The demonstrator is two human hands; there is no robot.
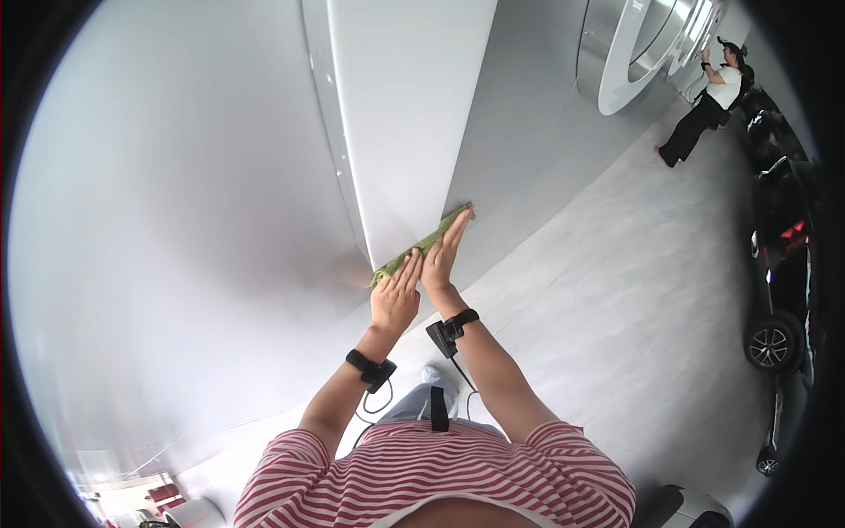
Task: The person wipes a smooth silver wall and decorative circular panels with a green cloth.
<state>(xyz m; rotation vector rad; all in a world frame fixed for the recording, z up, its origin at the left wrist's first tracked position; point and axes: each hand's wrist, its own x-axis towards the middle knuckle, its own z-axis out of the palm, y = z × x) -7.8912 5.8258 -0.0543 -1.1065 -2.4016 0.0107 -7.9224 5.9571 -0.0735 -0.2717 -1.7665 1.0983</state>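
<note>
A folded green cloth (422, 243) lies flat against a white panel (403, 119) that juts from a grey wall. My left hand (396, 300) presses the cloth's left end near the panel's left edge, fingers extended. My right hand (443, 256) presses the cloth's right part, its fingertips near the end that reaches past the panel's right edge. The two hands almost touch at the middle of the cloth. Both wrists bear black straps with small black devices and cables. The palms' undersides are hidden.
The smooth grey wall (528, 132) continues right to a rounded white frame (620, 99). Another person (716, 99) stands by the wall at the upper right. Dark cars (782, 277) line the right side. A white cylindrical container (195, 513) is at the lower left.
</note>
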